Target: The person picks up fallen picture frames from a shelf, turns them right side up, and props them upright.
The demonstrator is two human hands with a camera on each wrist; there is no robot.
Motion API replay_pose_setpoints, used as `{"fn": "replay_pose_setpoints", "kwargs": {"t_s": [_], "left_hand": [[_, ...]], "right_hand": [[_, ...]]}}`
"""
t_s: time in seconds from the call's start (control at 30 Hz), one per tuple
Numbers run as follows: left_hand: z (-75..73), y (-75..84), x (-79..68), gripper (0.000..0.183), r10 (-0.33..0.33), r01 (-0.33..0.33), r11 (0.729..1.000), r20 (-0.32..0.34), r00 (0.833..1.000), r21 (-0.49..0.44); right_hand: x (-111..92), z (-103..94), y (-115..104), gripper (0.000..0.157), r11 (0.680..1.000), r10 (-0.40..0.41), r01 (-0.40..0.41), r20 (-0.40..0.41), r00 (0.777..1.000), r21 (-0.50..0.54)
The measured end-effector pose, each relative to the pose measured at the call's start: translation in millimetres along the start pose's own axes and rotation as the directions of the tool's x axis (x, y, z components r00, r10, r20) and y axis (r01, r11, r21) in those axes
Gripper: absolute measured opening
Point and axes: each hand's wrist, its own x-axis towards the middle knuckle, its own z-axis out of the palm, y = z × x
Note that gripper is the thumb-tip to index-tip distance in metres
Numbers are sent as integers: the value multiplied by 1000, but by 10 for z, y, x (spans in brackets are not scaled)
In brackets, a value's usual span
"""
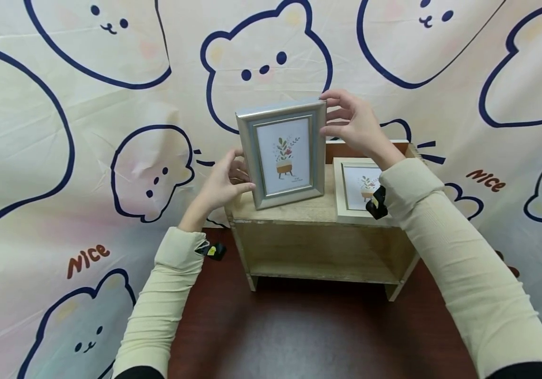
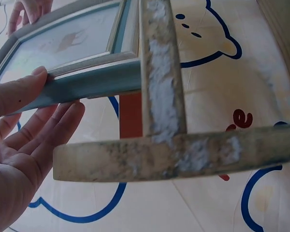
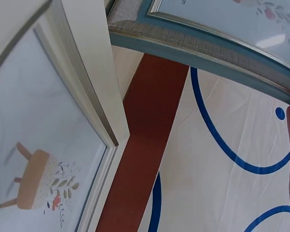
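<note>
Since the picture frame (image 1: 284, 155) looks wide, my half-curled left hand (image 1: 223, 181) pinches its left edge low, and my half-curled right hand (image 1: 355, 121) grips its right edge high, at the shelf's (image 1: 315, 210) left side.

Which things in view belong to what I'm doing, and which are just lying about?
Apparently in the job:
- silver-edged picture frame, held between left hand and right hand
- wooden shelf, probably

Seemingly just about:
- cream picture frame on the shelf, untouched
- patterned backdrop
- dark brown surface
</note>
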Motion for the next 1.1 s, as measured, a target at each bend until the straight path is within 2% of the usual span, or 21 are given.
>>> {"fn": "replay_pose_setpoints", "kwargs": {"t_s": [0.17,0.37,0.5,0.77,0.87,0.97,1.03,1.1], "left_hand": [[59,26,-70,61,57,-56,998,-40,998,14],[140,47,-139,62,140,-134,989,-92,986,70],[207,66,-180,62,177,-163,980,-129,976,116],[298,102,-228,60,213,-194,973,-159,964,126],[306,100,-232,59,223,-202,970,-162,961,137],[313,98,-231,58,225,-202,969,-169,960,143],[330,106,-230,58,229,-202,967,-178,957,155],[350,118,-236,59,233,-201,964,-187,954,176]], "right_hand": [[48,2,19,54,1000,-18,18,2,1000,16],[110,30,53,52,1000,-16,16,-16,1000,15],[132,51,68,53,1000,-14,15,-40,999,25],[55,118,52,48,999,-37,39,-96,995,22],[13,157,30,57,993,-97,92,-71,993,-78],[-23,216,-16,69,964,-145,138,-15,989,-227],[-46,262,-59,76,940,-147,144,12,989,-308],[-67,315,-107,80,931,-117,117,20,993,-346]]}}
